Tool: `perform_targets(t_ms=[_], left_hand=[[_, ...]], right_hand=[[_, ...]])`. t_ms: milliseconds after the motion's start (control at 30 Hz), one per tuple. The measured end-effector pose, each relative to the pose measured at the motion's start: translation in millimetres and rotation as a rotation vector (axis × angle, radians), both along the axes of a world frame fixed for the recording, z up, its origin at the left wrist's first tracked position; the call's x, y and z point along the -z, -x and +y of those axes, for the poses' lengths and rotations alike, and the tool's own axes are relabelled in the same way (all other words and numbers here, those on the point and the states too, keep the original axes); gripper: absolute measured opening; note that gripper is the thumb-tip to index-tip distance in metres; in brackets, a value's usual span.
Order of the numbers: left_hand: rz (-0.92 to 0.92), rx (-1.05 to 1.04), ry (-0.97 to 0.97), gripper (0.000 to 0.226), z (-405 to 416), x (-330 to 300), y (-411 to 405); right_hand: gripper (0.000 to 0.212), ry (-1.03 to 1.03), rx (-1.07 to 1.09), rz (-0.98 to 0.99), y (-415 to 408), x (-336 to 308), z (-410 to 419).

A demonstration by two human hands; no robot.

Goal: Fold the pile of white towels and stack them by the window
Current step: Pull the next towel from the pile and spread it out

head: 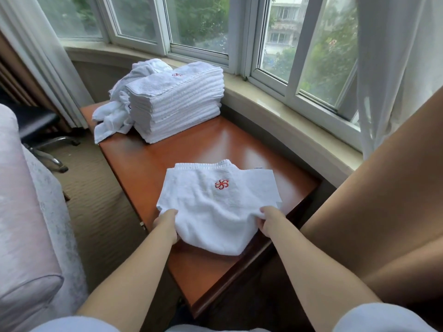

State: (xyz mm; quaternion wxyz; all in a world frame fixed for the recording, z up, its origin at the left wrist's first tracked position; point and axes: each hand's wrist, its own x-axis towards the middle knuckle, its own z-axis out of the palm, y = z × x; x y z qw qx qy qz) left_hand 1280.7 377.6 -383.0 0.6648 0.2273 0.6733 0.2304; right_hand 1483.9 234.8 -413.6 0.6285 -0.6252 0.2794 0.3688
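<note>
Item: white towel (215, 207), partly folded, red embroidered emblem (221, 184) facing up. Location: near end of the wooden table (148, 159), close to its 6 o'clock edge, with the near fold hanging slightly over that edge.

Left hand (165, 224): at the towel's 8 o'clock corner, fingers tucked under the cloth and gripping it; fingertips hidden by the fabric.

Right hand (269, 220): at the towel's 4 o'clock corner, fingers curled round a bunched edge and pinching it.

Stack of folded towels (176, 104): at 11 o'clock from the held towel, well apart from it, at the far end of the table, just beside the window sill (275, 101). Top towel shows the same red emblem.

Unfolded towels (115, 109): loose heap, touching the stack at its 9 o'clock side, spilling over the table's left edge.

Surroundings: window (199, 25) from 11 to 2 o'clock; white curtain (395, 68) at 2 o'clock; pale upholstered seat (24, 212) at 8 o'clock; chair base (48, 149) at 10 o'clock.
</note>
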Motion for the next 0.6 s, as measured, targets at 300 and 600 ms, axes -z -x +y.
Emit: perform_targets(t_ms=[300, 600], left_hand=[[-0.417, 0.145, -0.139, 0.013, 105.0, -58.7, -77.5], [-0.778, 0.044, -0.554, 0.018, 180.9, -173.4, -84.2]], right_hand=[[0.008, 0.057, -0.200, -0.372, -53.2, -74.7, 99.0], [0.026, -0.263, 0.227, -0.815, -105.0, -205.8, 125.2]])
